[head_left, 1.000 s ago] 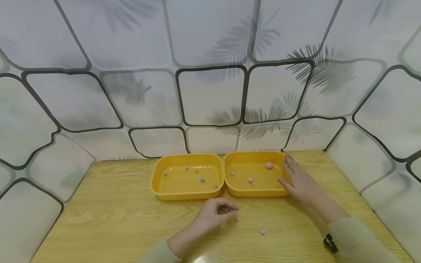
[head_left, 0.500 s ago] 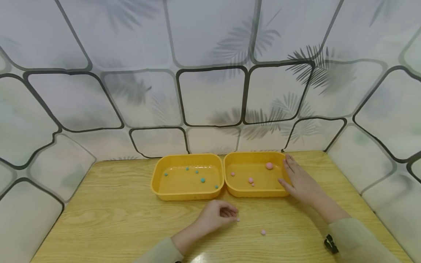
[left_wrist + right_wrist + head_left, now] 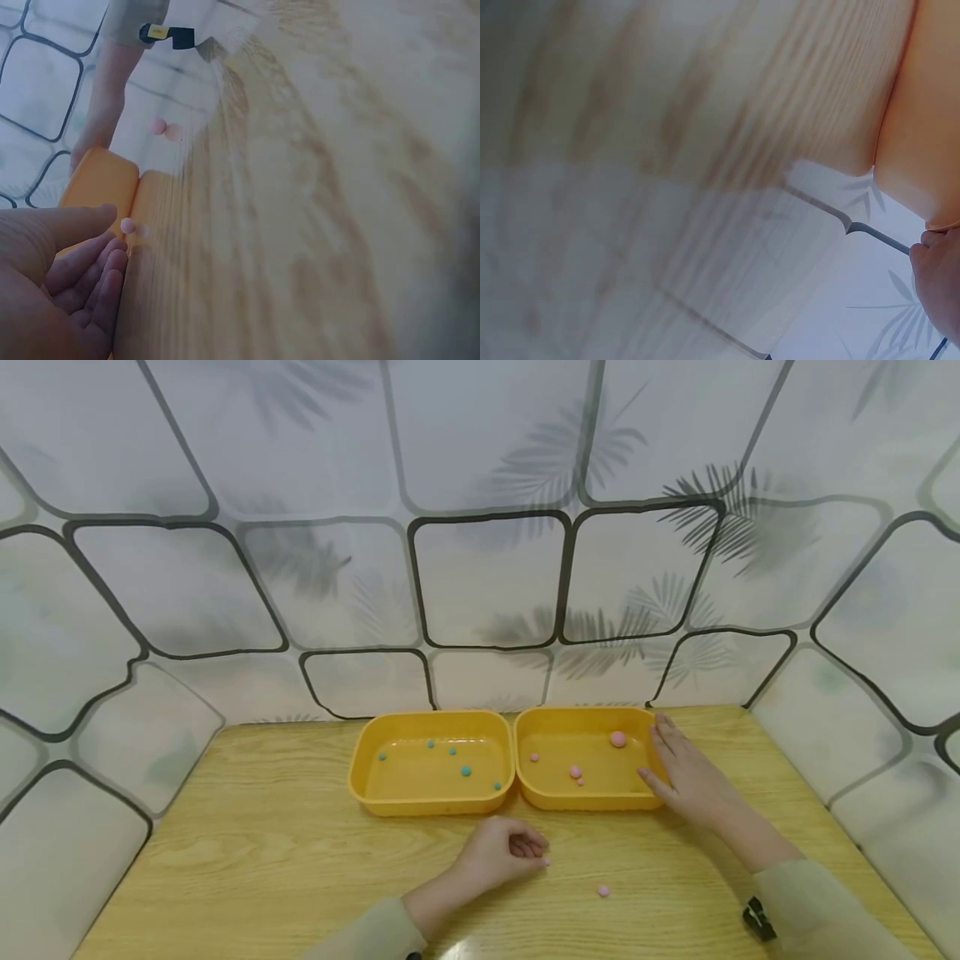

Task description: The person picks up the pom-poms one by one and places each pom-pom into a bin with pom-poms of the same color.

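Two yellow plastic trays stand side by side. The left tray [image 3: 431, 807] holds several small teal balls [image 3: 466, 771]; in the right tray [image 3: 592, 802] lie several pink balls [image 3: 617, 739]. My left hand [image 3: 495, 856] is on the table before the trays, fingers loosely curled. A small pink ball [image 3: 128, 225] sits on the tabletop right at its thumb and index fingertips, with a gap still between those fingers. Another pink ball [image 3: 603, 891] lies farther right. My right hand [image 3: 690, 781] rests against the right tray's outer end, fingers straight, thumb over the rim.
The wood-grain table [image 3: 262, 843] is glossy and reflects the balls. A patterned wall covering [image 3: 487, 581] encloses the back and both sides, close behind the trays. A black strap piece [image 3: 759, 918] shows at the right sleeve.
My left hand has shifted slightly, bringing its thumb tip down beside the nearer pink ball. My right hand stays on the tray. The head view has drifted a little.
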A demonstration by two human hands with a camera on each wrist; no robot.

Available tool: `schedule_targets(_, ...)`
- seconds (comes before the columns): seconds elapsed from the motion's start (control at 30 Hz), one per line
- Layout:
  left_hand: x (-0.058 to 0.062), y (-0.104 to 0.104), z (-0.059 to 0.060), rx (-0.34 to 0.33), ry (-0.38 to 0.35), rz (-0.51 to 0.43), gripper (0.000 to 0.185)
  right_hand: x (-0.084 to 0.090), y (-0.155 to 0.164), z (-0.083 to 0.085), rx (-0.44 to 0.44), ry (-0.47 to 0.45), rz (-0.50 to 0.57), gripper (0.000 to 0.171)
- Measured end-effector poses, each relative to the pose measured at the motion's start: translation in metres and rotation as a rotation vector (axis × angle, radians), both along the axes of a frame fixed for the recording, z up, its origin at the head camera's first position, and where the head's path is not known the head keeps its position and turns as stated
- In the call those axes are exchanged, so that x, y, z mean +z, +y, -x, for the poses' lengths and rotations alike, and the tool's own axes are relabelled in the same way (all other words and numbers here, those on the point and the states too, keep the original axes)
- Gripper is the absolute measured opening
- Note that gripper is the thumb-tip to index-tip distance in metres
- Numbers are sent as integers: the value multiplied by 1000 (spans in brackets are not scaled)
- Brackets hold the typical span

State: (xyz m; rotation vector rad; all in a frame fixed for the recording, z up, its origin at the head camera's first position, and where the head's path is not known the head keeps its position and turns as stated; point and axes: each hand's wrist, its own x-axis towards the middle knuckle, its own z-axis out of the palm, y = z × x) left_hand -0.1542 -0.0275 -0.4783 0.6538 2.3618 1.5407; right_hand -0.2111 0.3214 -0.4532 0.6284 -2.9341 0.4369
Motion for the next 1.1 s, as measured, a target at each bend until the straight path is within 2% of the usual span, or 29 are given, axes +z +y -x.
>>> schedule_targets(0.17,-1,4,0,7,31,46,11,0,1,0,-1,-1,-8,83)
schedule_targets(0.67,-3,11,-3,30,185,174,10,0,1,1,-1,2,-4,83)
schedule_targets(1.1,-1,11,-7,40,222,210,12,-1,1,1,-1,9,-8,83)
